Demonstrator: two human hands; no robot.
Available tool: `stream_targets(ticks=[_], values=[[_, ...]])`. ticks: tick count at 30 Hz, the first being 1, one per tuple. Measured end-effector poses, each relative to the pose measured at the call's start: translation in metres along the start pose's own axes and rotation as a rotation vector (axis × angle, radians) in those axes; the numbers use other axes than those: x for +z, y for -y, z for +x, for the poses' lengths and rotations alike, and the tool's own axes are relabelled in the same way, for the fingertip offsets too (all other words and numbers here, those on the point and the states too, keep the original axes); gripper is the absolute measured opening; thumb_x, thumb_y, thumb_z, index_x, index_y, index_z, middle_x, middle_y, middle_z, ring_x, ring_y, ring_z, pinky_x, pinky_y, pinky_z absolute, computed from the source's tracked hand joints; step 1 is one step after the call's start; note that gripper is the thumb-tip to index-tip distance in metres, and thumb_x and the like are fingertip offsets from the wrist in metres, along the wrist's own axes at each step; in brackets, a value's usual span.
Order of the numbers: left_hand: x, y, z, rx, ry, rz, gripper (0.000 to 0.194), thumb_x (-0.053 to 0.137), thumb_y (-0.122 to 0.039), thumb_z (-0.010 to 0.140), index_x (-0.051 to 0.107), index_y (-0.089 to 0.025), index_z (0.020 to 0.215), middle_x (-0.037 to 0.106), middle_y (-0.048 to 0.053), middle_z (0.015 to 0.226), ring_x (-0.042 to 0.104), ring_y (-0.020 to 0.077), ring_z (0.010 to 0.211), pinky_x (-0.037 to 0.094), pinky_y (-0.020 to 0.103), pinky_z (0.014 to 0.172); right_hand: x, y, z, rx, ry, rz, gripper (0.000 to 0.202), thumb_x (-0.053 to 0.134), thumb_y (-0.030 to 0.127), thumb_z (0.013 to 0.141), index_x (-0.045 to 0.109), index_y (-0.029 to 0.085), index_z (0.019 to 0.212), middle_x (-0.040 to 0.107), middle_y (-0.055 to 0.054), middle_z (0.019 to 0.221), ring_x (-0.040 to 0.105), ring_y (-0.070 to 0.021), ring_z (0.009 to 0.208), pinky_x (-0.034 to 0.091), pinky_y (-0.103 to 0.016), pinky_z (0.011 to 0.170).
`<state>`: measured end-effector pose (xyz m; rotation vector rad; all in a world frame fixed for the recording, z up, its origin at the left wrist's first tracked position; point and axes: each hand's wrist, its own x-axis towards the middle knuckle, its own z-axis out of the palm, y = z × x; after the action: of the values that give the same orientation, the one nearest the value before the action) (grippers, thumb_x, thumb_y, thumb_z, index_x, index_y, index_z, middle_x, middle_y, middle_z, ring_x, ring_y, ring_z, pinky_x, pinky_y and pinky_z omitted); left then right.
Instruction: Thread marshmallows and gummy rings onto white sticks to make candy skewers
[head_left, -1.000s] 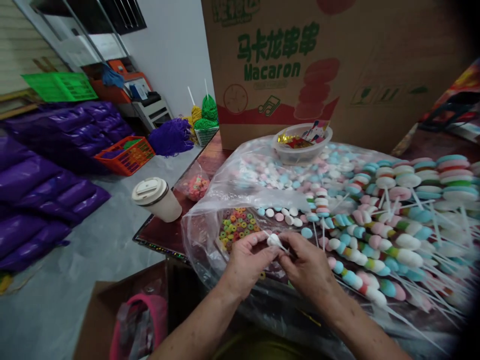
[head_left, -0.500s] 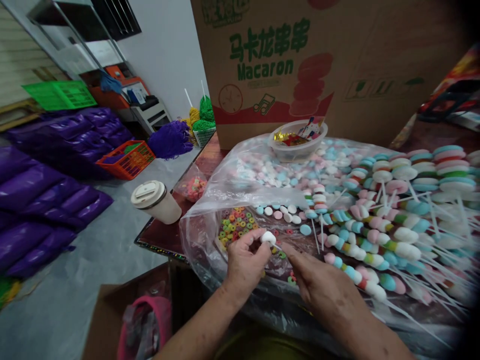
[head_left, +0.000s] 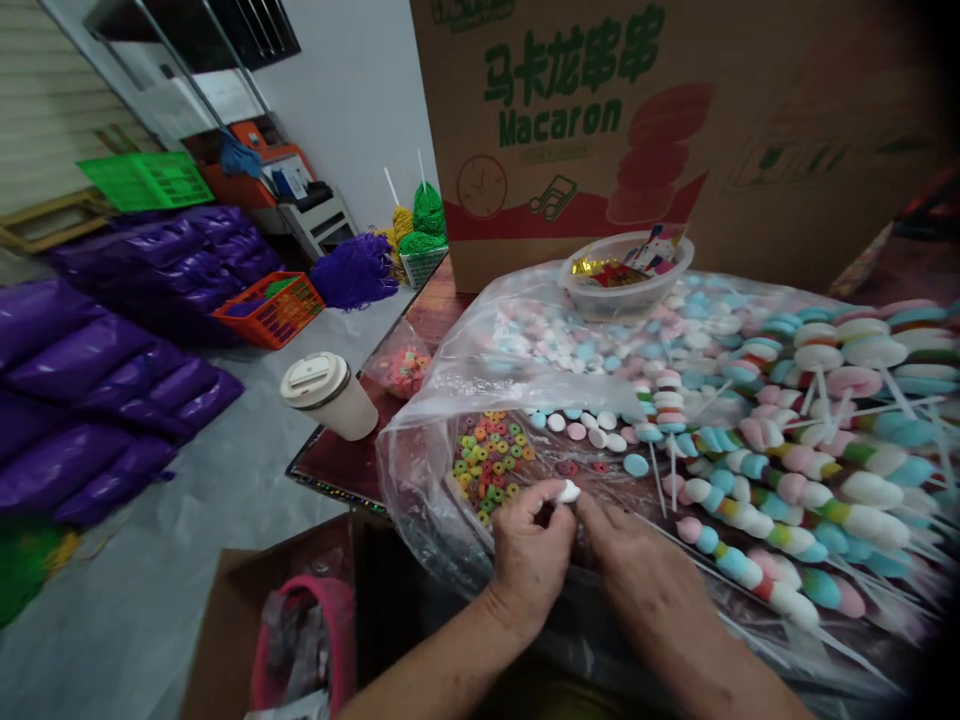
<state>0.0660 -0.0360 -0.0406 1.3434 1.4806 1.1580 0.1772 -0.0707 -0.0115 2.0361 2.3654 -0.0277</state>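
Observation:
A white marshmallow (head_left: 568,491) is pinched between the thumb and forefinger of my left hand (head_left: 525,550). Close against it on the right, my right hand (head_left: 645,575) has its fingers closed; the thin white stick seen in them half a second ago is now hidden. Small coloured cereal rings (head_left: 487,460) lie just beyond my left hand. Loose flat marshmallows (head_left: 598,438) in white, pink and blue lie farther back. Finished-looking skewers of marshmallows and rings (head_left: 742,515) are laid in rows to the right, their white sticks pointing toward the lower right.
Clear plastic sheeting (head_left: 424,500) covers much of the table. Behind stands a big cardboard box (head_left: 555,210), with a plastic bowl of wrappers (head_left: 626,295) before it. A lidded cup (head_left: 349,410) stands at the table's left edge. Below is an open carton (head_left: 217,630) holding a pink-rimmed container.
My view has shifted, so the scene sits farther right. Both hands have come closer together around the marshmallow, and the stick between them has gone out of sight.

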Motion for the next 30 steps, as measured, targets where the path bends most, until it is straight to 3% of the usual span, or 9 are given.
stream_targets(ticks=[6,10,11,14,16,18,21,26,30], values=[[0.004,0.006,-0.009,0.053,-0.040,0.124,0.022,0.053,-0.012,0.067,0.068,-0.016,0.083,0.068,0.002,0.074,0.061,0.0141,0.066,0.049,0.025,0.067,0.019,-0.008,-0.016,0.064,0.056,0.014,0.032,0.038,-0.001,0.070,0.058,0.018,0.086,0.064,-0.006,0.074,0.062,-0.0191,0.064,0.040,-0.027,0.052],[-0.001,-0.004,-0.011,0.156,0.182,0.207,0.026,0.051,-0.015,0.071,0.065,-0.019,0.093,0.068,0.003,0.081,0.061,0.0143,0.072,0.048,0.025,0.071,0.025,-0.007,-0.005,0.030,-0.007,0.155,0.031,0.036,0.002,0.073,0.057,0.017,0.090,0.065,-0.006,0.074,0.062,-0.0184,0.066,0.043,-0.027,0.056],[-0.007,-0.007,-0.005,0.183,0.232,0.277,0.028,0.051,-0.017,0.073,0.063,-0.021,0.098,0.068,0.003,0.084,0.060,0.0150,0.075,0.048,0.026,0.073,0.027,-0.010,-0.002,0.015,-0.034,0.208,0.032,0.036,0.003,0.073,0.057,0.017,0.092,0.065,-0.007,0.078,0.062,-0.0178,0.069,0.043,-0.027,0.059],[-0.030,-0.014,0.028,0.210,0.152,0.601,0.037,0.050,-0.027,0.076,0.055,-0.018,0.112,0.064,0.008,0.093,0.056,0.0213,0.088,0.045,0.035,0.080,0.035,-0.027,0.003,-0.001,-0.118,0.340,0.028,0.035,0.007,0.074,0.058,0.016,0.089,0.065,-0.009,0.085,0.060,-0.0171,0.076,0.043,-0.026,0.065],[-0.043,-0.012,0.051,0.260,0.232,0.807,0.026,0.053,-0.023,0.073,0.063,-0.017,0.096,0.060,0.010,0.098,0.052,0.0250,0.094,0.042,0.038,0.083,0.036,-0.034,0.001,0.015,-0.114,0.393,0.024,0.034,0.014,0.078,0.058,0.017,0.082,0.064,-0.008,0.080,0.060,-0.0172,0.072,0.043,-0.026,0.063],[-0.050,-0.008,0.065,0.289,0.287,0.838,0.018,0.055,-0.019,0.070,0.066,-0.018,0.084,0.059,0.010,0.096,0.052,0.0247,0.093,0.041,0.038,0.083,0.034,-0.034,-0.003,0.008,-0.075,0.452,0.026,0.032,0.020,0.082,0.058,0.018,0.083,0.064,-0.006,0.075,0.059,-0.0162,0.066,0.042,-0.025,0.059],[-0.056,-0.005,0.065,0.194,0.339,0.520,0.017,0.056,-0.022,0.071,0.066,-0.017,0.083,0.060,0.006,0.090,0.054,0.0189,0.085,0.042,0.031,0.079,0.026,-0.025,-0.008,-0.043,-0.026,0.526,0.027,0.031,0.022,0.083,0.057,0.021,0.091,0.066,-0.004,0.076,0.060,-0.0152,0.065,0.042,-0.024,0.058],[-0.064,-0.010,0.041,-0.297,0.608,-0.254,0.028,0.062,-0.032,0.069,0.063,-0.012,0.089,0.061,0.002,0.070,0.050,0.0078,0.054,0.039,0.022,0.056,0.013,-0.012,-0.009,-0.078,0.047,0.500,0.032,0.031,0.012,0.077,0.057,0.022,0.094,0.066,-0.005,0.080,0.060,-0.0162,0.071,0.040,-0.024,0.061],[-0.071,-0.010,0.034,-0.421,0.654,-0.455,0.030,0.068,-0.029,0.064,0.063,-0.010,0.086,0.062,0.003,0.066,0.052,0.0074,0.050,0.040,0.021,0.053,0.006,-0.013,-0.013,-0.112,0.144,0.452,0.036,0.035,0.007,0.071,0.057,0.024,0.093,0.065,-0.003,0.079,0.058,-0.0148,0.064,0.036,-0.023,0.055]])
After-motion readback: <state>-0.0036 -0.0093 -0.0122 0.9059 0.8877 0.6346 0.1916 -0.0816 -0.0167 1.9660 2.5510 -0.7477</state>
